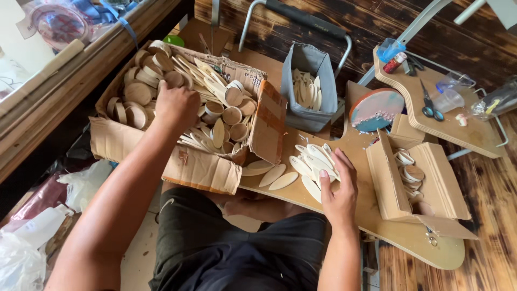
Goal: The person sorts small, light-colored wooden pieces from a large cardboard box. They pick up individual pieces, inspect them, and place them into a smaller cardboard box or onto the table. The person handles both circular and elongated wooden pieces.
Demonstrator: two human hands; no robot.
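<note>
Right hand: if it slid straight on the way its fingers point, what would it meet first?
The right hand already rests on the fan of pale oval wooden pieces. Beyond them lies bare board, then probably the grey fabric bin, though depth is unclear.

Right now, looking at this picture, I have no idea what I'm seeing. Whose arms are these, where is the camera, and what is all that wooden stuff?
There is no machine here: a seated person wears a camera on the head, so the one picture looks down at their own two bare hands. The left hand reaches into a torn cardboard box full of round wooden cups and flat oval wooden pieces. The right hand rests on a fanned pile of oval wooden pieces lying on a wooden board. Neither hand clearly grips anything. Also there: a grey fabric bin holding more ovals, a small open cardboard box, a round blue disc, and scissors on a second board.
</note>
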